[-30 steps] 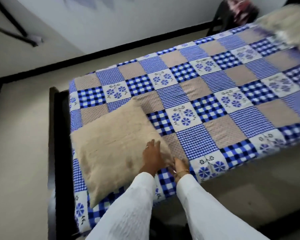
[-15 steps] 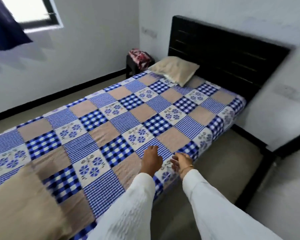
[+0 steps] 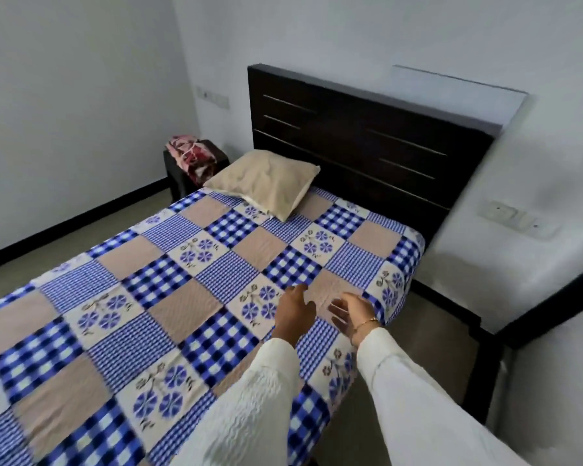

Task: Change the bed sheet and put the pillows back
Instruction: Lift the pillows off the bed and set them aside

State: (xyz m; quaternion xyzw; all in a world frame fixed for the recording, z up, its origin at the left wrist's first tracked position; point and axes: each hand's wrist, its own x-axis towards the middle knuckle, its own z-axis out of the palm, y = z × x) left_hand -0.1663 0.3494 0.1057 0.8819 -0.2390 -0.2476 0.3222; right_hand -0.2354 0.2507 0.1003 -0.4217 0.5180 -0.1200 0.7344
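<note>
Both hands empty. Left hand [image 3: 295, 311]: fingers loosely spread, back of hand up, over the bed's near edge; can't tell if it touches the sheet. Right hand [image 3: 352, 311]: open, palm facing inward, fingers relaxed, just beside the left, above the sheet's near-side hem.

Blue, white and beige patchwork-check bed sheet [image 3: 189, 297] lies spread flat over the mattress, corner at the head end draped down the side. Looks fitted; sheet step seems done, judging by how it lies.

Beige square fabric pillow [image 3: 266, 183] sits at the far corner of the head end, against the dark wooden headboard [image 3: 367, 136], turned diagonal, one corner pointing toward the hands.

Key relation: pillow is ahead and slightly left of both hands, well apart, across the bed's width and up toward the headboard. Left hand is marginally nearer. The near half of the head end, in front of the right hand, is bare sheet, so likely the slot for a second pillow. No second pillow in view here.

Folded red-patterned cloth [image 3: 191, 156] on a dark stool [image 3: 175, 176] beyond the bed's far corner.
</note>
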